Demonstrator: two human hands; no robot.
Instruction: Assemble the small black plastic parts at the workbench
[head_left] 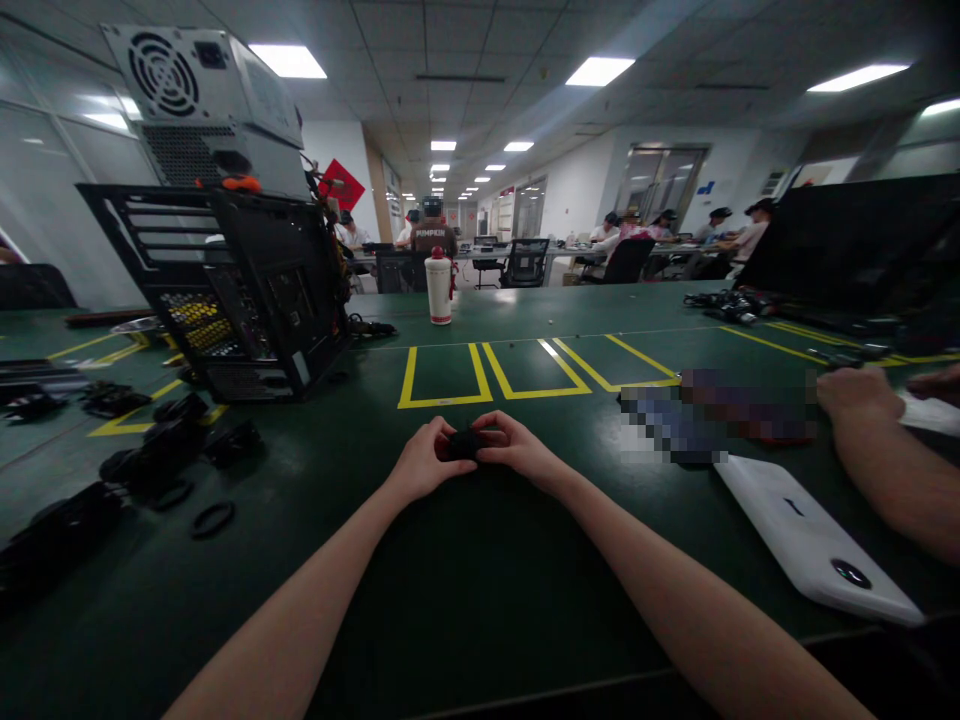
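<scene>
Between my two hands is a small black object (463, 445), too dark and too covered by fingers to name. My left hand (427, 462) grips it from the left side, thumb below and fingers above. From the right, my right hand (514, 450) pinches the same object with curled fingers and thumb. Both hands are just above or on the green table (450, 600), near its front middle. Several yellow tape outlines (442, 403) lie on the surface just beyond my fingers.
At the left stands a black computer case (255, 300) with a silver power supply (187, 85) on top. Dark parts and a black ring (212, 520) lie nearby. A white cup (439, 290) stands behind. At right are a white slab-shaped device (810, 540) and another person's hand (862, 400).
</scene>
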